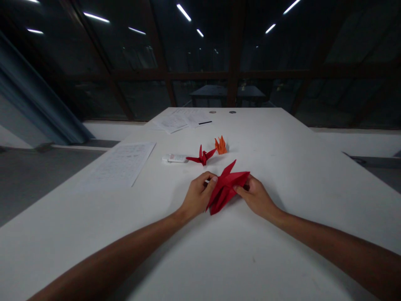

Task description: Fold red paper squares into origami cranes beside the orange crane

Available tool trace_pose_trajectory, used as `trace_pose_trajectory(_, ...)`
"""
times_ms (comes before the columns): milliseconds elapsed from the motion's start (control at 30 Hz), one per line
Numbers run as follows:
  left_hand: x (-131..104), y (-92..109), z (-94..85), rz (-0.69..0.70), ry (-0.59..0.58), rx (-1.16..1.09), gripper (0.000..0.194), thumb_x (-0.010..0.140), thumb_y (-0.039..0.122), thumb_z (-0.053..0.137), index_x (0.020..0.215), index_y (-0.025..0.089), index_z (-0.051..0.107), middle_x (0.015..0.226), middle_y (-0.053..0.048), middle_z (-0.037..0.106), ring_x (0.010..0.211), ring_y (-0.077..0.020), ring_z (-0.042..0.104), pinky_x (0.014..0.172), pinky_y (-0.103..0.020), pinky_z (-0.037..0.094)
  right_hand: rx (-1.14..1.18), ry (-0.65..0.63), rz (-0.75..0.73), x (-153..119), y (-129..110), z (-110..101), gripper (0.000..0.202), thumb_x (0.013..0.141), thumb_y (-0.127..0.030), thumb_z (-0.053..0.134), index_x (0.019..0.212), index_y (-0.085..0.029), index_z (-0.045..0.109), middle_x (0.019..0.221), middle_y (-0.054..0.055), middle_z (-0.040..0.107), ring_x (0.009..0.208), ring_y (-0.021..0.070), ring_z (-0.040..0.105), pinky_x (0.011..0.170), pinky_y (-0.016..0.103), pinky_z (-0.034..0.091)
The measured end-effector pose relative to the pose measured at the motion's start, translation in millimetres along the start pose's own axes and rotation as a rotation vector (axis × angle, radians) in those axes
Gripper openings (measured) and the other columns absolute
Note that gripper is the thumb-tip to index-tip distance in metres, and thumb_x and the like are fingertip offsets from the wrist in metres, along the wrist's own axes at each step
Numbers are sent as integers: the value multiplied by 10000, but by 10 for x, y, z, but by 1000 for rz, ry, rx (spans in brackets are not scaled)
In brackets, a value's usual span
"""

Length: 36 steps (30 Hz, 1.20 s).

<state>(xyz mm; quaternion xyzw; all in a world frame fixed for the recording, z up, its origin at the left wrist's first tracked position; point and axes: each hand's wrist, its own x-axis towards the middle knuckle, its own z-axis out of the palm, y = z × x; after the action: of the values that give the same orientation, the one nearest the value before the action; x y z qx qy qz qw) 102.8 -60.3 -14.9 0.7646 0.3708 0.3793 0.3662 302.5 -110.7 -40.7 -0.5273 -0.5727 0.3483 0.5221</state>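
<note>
A person's left hand (199,190) and right hand (257,196) pinch a folded red paper shape (228,180) near a red crane (204,158) on the tabletop (300,179).

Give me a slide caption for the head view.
Left hand and right hand hold a red origami piece over a white table, a smaller red crane and orange origami beyond.

Both forearms (131,246) are bare, long and slim, narrowing toward the wrists (181,215); the left hand (198,191) and right hand (257,195) are bare too, with slender fingers (207,175).
</note>
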Motion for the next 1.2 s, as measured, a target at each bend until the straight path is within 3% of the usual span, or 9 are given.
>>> trace_pose_trajectory(100,13,4,8,-25,50,18,308,1008,416,466,879,184,622,772,8,628,687,-141,567,645,-252,446,12,22,-18,8,23,1,252,871,-255,623,1118,-206,615,1077,59,733,949,212,690,861,367,539)
trace_pose_trajectory(367,-51,35,7,209,56,169,238,1013,327,458,892,191,611,868,-39,640,840,-181,592,790,-308,462,20,60,79,4,6,-16,259,849,-274,637,1083,-223,538,960,43,732,759,192,687,639,300,522)
trace_pose_trajectory(567,7,-63,-7,92,143,267,247,1004,338,456,886,193,618,855,-29,632,824,-185,589,752,-303,453,71,92,52,6,26,-25,246,801,-214,618,1038,-225,557,769,-27,647,619,155,587,542,264,446)
trace_pose_trajectory(700,48,-97,-12,-17,118,271,273,1003,367,436,895,198,620,869,-24,648,806,-179,606,712,-285,455,111,103,44,-3,29,-19,253,778,-189,608,1027,-231,594,712,-42,604,638,161,583,554,264,430)
trace_pose_trajectory(833,0,-43,4,84,141,286,207,953,362,519,1075,202,565,1001,-47,631,891,-200,611,797,-330,488,161,95,80,-3,7,-17,210,791,-211,589,1001,-225,596,690,-37,627,587,154,571,518,259,413)
trace_pose_trajectory(967,-94,43,36,295,99,425,619,742,333,765,1269,204,467,1269,-111,537,1129,-279,556,986,-443,473,172,116,94,11,12,-23,230,790,-225,591,1021,-220,582,697,-32,650,554,142,550,508,255,418)
trace_pose_trajectory(1200,-135,113,92,275,21,544,880,642,196,759,1433,230,375,1433,-136,427,1266,-324,495,1067,-501,452,147,131,97,31,58,-31,271,799,-235,605,1068,-231,574,681,-42,636,548,140,531,506,253,410)
